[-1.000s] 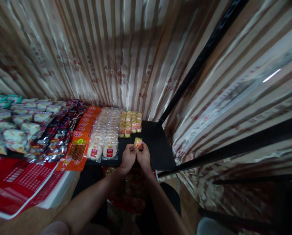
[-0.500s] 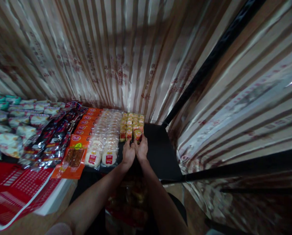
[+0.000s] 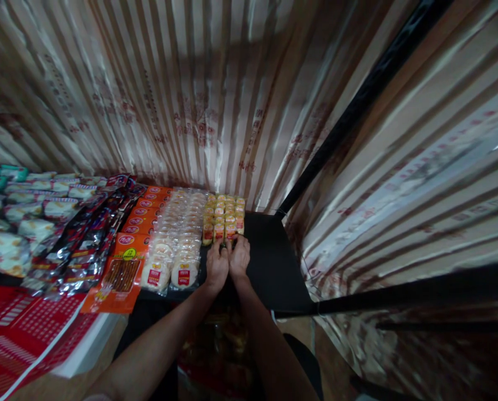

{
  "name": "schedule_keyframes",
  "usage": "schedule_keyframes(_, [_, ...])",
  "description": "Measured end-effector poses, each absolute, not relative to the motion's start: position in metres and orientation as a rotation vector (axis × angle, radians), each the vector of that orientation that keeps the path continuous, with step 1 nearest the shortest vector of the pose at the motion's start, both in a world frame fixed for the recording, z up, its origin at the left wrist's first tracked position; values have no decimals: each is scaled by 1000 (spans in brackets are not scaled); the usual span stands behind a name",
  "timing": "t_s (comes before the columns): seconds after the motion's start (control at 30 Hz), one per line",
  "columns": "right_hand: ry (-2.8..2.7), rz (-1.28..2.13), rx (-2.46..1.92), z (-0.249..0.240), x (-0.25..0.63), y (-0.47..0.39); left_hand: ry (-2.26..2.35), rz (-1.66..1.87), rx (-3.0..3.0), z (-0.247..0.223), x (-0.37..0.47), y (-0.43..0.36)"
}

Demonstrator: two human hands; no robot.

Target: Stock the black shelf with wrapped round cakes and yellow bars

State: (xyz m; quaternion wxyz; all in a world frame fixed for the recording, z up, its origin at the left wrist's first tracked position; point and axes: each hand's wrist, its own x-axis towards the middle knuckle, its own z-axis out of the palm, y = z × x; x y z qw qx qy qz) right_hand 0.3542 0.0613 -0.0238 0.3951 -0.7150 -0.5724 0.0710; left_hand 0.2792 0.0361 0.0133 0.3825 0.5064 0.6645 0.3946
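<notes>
Small yellow snack packs (image 3: 225, 210) with red labels stand in tight rows on a black shelf (image 3: 269, 262). My left hand (image 3: 217, 266) and my right hand (image 3: 239, 257) are side by side at the front row, thumbs close together. Their bent fingers close on the lower front of the packs, and the fingertips are partly hidden. Left of the packs lie two overlapping rows of round, pale crackers in clear wrappers (image 3: 185, 274).
Orange snack-stick bags (image 3: 126, 278), dark shiny packets (image 3: 82, 253) and white-and-yellow bags (image 3: 9, 253) line the shelf leftward. A red basket (image 3: 31, 340) stands in front. Striped sheeting (image 3: 215, 83) hangs behind; a black post (image 3: 332, 147) rises at the right.
The pack between my hands has moved leftward and back into line with the front row. Both hands have lowered slightly toward me, and the view has shifted slightly right.
</notes>
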Motion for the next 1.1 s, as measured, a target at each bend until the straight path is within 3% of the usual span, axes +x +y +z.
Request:
schedule_keyframes(0.6, [-1403, 267, -1714, -28, 361, 47, 1710, 946, 1284, 28, 277, 26])
schedule_keyframes(1.1, [-1494, 410, -1765, -29, 355, -99, 1465, 800, 1446, -3, 251, -81])
